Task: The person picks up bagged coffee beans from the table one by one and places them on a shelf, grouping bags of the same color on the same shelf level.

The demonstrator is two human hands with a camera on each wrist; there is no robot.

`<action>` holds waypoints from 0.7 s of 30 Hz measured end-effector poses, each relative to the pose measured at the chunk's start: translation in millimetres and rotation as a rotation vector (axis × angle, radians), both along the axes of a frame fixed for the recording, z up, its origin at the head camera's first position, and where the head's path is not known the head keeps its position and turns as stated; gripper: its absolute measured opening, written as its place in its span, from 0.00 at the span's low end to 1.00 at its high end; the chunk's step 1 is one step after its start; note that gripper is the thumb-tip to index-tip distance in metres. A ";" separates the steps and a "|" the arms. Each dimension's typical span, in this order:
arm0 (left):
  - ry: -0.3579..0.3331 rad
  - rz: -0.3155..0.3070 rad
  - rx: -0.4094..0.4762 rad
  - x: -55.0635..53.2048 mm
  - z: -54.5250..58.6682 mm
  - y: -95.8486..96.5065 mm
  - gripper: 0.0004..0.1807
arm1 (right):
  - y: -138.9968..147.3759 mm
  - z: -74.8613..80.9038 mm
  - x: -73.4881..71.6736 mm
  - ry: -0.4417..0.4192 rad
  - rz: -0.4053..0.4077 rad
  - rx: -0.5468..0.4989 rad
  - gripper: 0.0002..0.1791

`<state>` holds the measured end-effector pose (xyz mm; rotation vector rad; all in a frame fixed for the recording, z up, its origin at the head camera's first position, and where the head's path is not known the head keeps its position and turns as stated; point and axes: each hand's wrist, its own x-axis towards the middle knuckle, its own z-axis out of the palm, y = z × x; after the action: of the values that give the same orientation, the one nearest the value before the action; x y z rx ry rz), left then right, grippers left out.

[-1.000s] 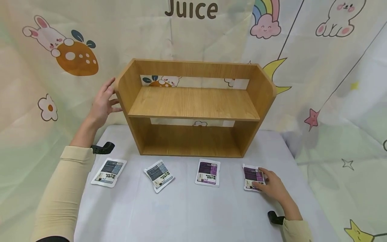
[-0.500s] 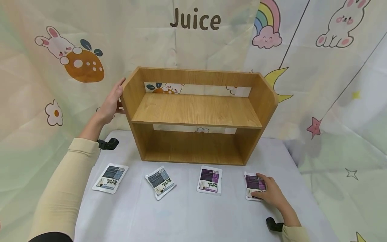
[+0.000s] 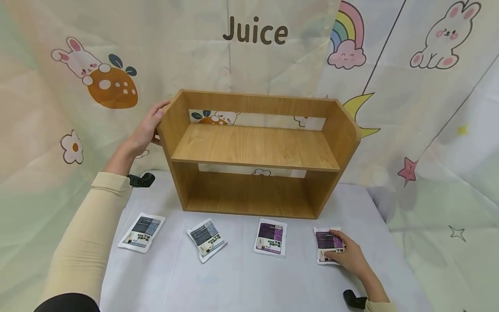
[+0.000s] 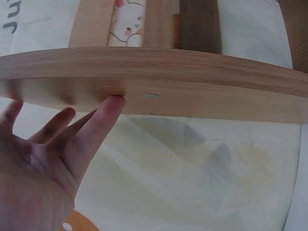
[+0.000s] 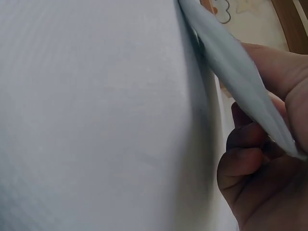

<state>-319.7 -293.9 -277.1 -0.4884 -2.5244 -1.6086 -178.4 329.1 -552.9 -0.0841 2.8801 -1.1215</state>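
The right hand (image 3: 348,255) pinches the rightmost purple packet (image 3: 323,242), left of its fingers, above the worktop (image 3: 234,284); the packet's long axis points toward the shelf (image 3: 253,145). The farther left hand (image 3: 146,130), fingers spread, touches the shelf's left side.

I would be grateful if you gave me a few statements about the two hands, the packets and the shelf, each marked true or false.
1. The right hand holds the rightmost packet of the head view. True.
2. Five packets show in the head view. False: there are four.
3. The left hand touches the outside of the left end of the wooden shelf. True.
4. The two packets furthest left have purple labels. False: the leftmost packet and its neighbour have blue-grey labels.
5. The backdrop behind the shelf carries the word "Juice". True.
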 end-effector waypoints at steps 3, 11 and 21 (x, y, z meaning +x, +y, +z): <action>0.003 0.006 -0.017 -1.7 1.3 0.6 0.31 | -1.2 2.0 1.1 0.038 0.001 -0.004 0.44; 0.004 0.004 -0.025 -2.4 -0.6 -0.1 0.32 | -10.2 11.9 0.9 0.065 -0.013 -0.007 0.44; 0.015 0.037 -0.037 -2.3 -2.9 3.9 0.31 | -37.3 66.3 2.3 0.075 -0.026 -0.051 0.40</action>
<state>-322.0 -290.0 -280.1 -0.4537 -2.5407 -1.5422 -176.2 291.8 -486.7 -0.0939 2.9264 -1.2223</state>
